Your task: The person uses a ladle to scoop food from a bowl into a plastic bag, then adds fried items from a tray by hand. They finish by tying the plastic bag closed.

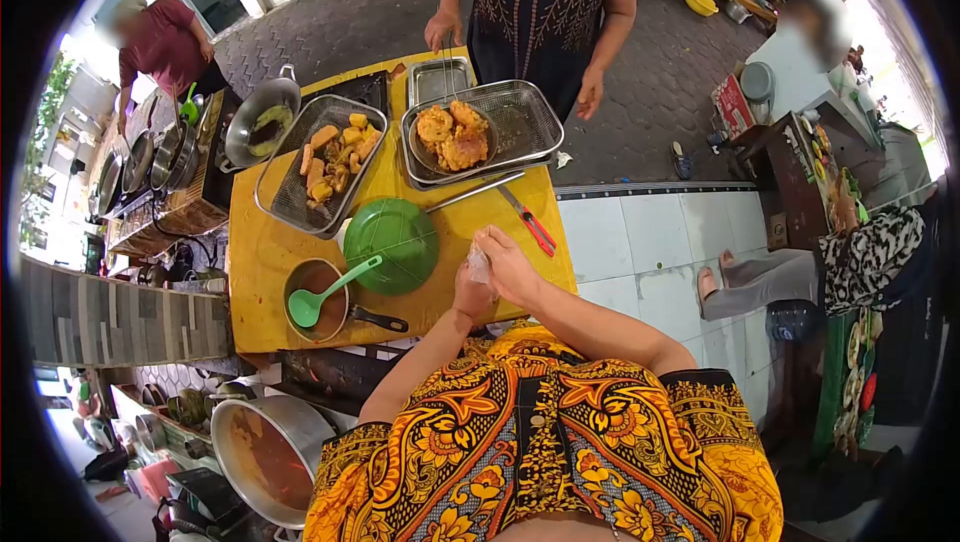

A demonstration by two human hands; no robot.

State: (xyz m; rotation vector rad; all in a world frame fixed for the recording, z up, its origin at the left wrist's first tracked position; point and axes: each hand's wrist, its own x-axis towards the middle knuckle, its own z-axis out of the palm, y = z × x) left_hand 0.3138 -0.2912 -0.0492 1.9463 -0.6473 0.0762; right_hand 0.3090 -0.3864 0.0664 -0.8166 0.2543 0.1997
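Close together at the table's near edge, both my hands grip a small clear plastic bag [480, 267]. My left hand [470, 294] is closed around its lower part, while my right hand [510, 267] pinches it from the other side; the fingers partly hide it. Just left of them is a round green cover or plate [405, 264]. A saucepan [341, 320] of brown sauce stands further left, with a light green ladle [330, 290] in it. Beyond my right hand lies a red-handled knife [540, 233] beside a metal rod-like handle [475, 192].
On the yellow table [262, 272], one wire basket [340, 107] holds fried pieces. A person opposite holds a strainer of fried patties [462, 150] over another basket [530, 122]. A large pot [232, 432] stands lower left. Other people are at both sides.
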